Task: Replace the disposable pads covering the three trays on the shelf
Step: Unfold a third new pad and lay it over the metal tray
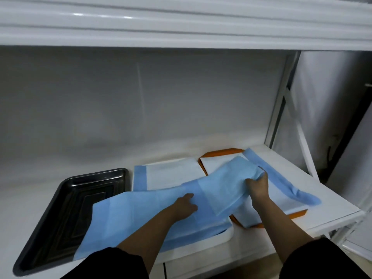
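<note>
Right hand (258,187) pinches the thin, creased blue pad (153,210); left hand (186,204) presses flat on it, over the white tray (228,233).

A plain grey wall (120,101) is seen behind a white shelf board (285,164). A glossy white upper shelf (181,27) is lit by reflected highlights, and a white metal upright (281,101) is fixed at the right

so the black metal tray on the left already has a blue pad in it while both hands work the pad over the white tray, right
Not quite: the head view shows the black metal tray bare, with no pad inside. The rest holds: the left hand and right hand handle the blue disposable pad over the white plastic tray.
</note>
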### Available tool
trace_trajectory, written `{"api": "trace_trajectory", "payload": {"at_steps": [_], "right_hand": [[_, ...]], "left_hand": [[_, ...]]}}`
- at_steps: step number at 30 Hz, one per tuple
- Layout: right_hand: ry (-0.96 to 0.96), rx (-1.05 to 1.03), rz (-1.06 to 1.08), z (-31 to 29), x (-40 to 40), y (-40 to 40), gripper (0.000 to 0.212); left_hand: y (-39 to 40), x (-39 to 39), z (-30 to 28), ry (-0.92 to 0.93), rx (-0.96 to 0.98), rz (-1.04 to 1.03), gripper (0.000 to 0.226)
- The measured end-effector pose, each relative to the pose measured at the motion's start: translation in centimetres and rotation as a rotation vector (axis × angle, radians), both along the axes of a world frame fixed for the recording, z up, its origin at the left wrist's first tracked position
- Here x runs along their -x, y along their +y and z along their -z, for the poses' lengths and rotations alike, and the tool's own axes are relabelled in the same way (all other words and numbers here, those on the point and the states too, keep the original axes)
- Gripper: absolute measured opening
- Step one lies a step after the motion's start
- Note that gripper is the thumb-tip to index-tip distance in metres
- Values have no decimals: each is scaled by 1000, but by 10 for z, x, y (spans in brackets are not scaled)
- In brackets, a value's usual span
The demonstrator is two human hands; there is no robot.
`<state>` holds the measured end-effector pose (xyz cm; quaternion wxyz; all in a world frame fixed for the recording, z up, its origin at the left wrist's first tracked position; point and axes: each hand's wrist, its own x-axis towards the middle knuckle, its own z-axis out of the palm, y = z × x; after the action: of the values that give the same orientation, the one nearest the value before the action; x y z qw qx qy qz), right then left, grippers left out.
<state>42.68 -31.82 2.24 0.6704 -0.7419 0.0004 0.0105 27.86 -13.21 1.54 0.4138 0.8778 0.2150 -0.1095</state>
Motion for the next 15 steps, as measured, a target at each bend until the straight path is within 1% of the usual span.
{"api": "trace_trajectory", "payload": {"at_steps": [1,2,3,4,5,6,7,8,10,11,12,14,15], "right_hand": [[48,11,13,10,-2,-5,55],[57,48,50,19,-4,-8,58],[59,91,189,21,-1,-11,59],[18,91,274,14,7,-15,62],[-54,251,406,17,7,-17,67],[-5,415,410,16,12,-15,72],[18,569,363,16,17,-12,75],[12,661,288,18,22,-8,76],[-97,882,152,18,33,2,68],[-191,981,15,21,35,7,63],[-249,1002,-159,22,42,15,63],[-235,1023,-492,24,58,35,72],[-226,1058,-610,27,65,46,77]], "left_hand": [[-1,-1,5,25,-9,5,64],[-1,-1,8,51,-20,7,65],[-1,-1,12,70,-30,12,66],[-1,-2,12,81,-34,12,67],[0,-2,12,83,-35,11,68],[1,-1,12,86,-33,12,67],[2,-1,12,91,-28,17,67],[3,-1,12,96,-21,19,65],[7,0,12,91,12,13,63],[7,0,11,80,36,7,62],[8,1,10,71,63,-3,61],[8,0,9,38,150,-43,59],[6,-1,6,21,214,-82,55]]}}
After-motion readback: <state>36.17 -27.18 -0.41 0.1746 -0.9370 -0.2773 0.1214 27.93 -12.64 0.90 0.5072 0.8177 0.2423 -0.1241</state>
